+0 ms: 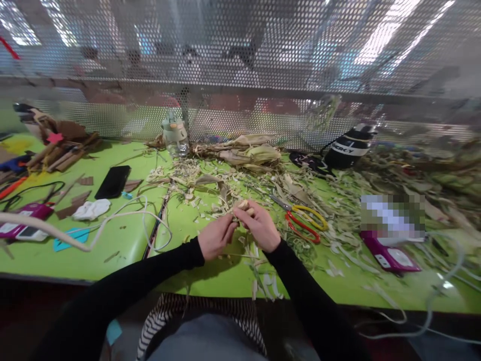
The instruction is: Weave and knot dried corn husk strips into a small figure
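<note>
Close together above the green table, my left hand (pixel 218 234) and my right hand (pixel 261 228) are both closed on a small, pale piece of corn husk (pixel 243 206). Its end shows between the fingers; the rest is hidden by them. Husk scraps and thin shreds (pixel 210 200) lie around and beyond both hands. To the right of my right hand rests a pair of scissors (pixel 288 207) with one red and one yellow handle loop. A bundle of dried corn husks (pixel 251 154) lies farther back, near the perforated metal panel.
A clear bottle (pixel 176 138) and a black bottle (pixel 346 150) stand at the back. On the left are a phone (pixel 112 182), crumpled white tissue (pixel 91 209) and a white cable (pixel 101 228). A purple power strip (pixel 393 255) sits right, beside more husks (pixel 443 175).
</note>
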Available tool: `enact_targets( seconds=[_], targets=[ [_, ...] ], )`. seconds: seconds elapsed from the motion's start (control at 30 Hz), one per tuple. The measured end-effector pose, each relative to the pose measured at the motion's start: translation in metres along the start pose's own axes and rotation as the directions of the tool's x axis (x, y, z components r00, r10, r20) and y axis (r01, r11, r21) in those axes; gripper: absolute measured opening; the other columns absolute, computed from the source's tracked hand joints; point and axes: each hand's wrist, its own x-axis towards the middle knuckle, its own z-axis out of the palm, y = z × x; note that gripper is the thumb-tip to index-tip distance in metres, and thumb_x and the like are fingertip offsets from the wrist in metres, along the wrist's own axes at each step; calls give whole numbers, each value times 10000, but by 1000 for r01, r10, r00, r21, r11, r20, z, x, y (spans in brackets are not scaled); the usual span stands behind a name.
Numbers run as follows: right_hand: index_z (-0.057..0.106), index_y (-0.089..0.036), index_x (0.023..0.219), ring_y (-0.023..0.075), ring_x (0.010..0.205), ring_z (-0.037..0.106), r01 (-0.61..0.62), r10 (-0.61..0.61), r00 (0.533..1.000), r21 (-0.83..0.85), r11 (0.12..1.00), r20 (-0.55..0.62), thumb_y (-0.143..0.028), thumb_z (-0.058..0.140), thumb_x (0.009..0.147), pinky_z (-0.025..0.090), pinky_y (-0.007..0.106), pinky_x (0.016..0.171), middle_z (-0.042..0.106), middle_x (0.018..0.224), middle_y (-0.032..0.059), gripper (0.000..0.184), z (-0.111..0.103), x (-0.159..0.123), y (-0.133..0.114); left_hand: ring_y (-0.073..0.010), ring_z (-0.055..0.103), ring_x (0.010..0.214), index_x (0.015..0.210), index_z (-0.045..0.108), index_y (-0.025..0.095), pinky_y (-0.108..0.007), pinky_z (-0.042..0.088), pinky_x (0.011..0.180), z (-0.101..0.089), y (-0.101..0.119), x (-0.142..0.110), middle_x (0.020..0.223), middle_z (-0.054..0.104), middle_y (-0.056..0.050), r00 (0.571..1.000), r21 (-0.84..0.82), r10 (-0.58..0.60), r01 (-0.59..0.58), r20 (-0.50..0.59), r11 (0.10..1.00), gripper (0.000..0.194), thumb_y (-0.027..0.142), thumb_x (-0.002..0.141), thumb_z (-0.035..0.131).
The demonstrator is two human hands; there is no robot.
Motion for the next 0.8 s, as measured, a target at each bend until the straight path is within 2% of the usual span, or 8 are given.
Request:
enact_targets(
  seconds=[0.07,0.17,0.23,0.43,0.5,0.63,0.7,0.8],
  targets=[
    [536,-176,765,80,506,406,40,-39,999,-25,999,34,-423,642,767,336,217,472,455,586,-50,269,-5,0,-9,-134,518,565,989,500,142,-319,465,655,-7,5,4,629,525,0,998,-218,-26,37,51,975,371,447,927,298],
    [542,-187,1030,79,483,412,61,-61,998,-3,998,24,-431,628,784,322,214,444,520,633,-43,357,-17,-5,-19,-133,599,671,1000,481,154,-307,510,660,-18,12,11,806,578,-37,991,-557,-54,112,120,823,393,519,858,444],
    [517,-188,1112,76,456,384,50,-51,998,-11,999,-38,-452,597,805,288,210,415,537,621,-40,412,-28,-11,-20,-138,624,728,999,468,162,-299,531,656,-22,12,13,900,573,-50,988,-663,-75,146,134,735,413,519,805,537],
    [624,-166,928,87,467,415,-58,15,981,-220,974,-195,-510,604,769,288,216,415,534,596,-19,379,-79,-18,-7,-114,575,703,1018,484,145,-261,544,557,-25,-3,13,914,535,-49,982,-656,-150,188,115,731,421,494,793,556],
    [642,-170,898,94,465,428,-90,3,966,-321,943,-260,-523,623,739,301,228,427,553,603,-12,387,-101,-14,-8,-103,551,692,985,490,137,-249,537,525,-27,-7,14,922,520,-47,969,-669,-225,232,98,706,449,512,759,587],
    [643,-172,845,119,531,480,-93,-98,924,-466,880,-371,-505,620,733,351,247,495,597,659,17,352,-141,-5,-19,-92,544,640,830,479,145,-250,539,548,-35,-11,15,749,497,16,951,-660,-299,272,75,700,424,537,733,606],
    [636,-173,852,122,525,475,-99,-129,914,-522,847,-384,-481,601,753,357,248,505,583,622,8,326,-151,0,-23,-86,537,547,779,447,157,-251,520,513,-36,-11,13,665,489,38,946,-621,-310,300,95,725,420,558,754,571],
    [634,-168,853,130,544,496,-107,-152,922,-615,781,-355,-446,562,785,381,256,543,598,626,10,295,-151,9,-19,-80,501,443,770,423,168,-235,462,419,-33,-10,8,605,457,59,949,-603,-289,306,129,736,442,604,780,501]
  ],
)
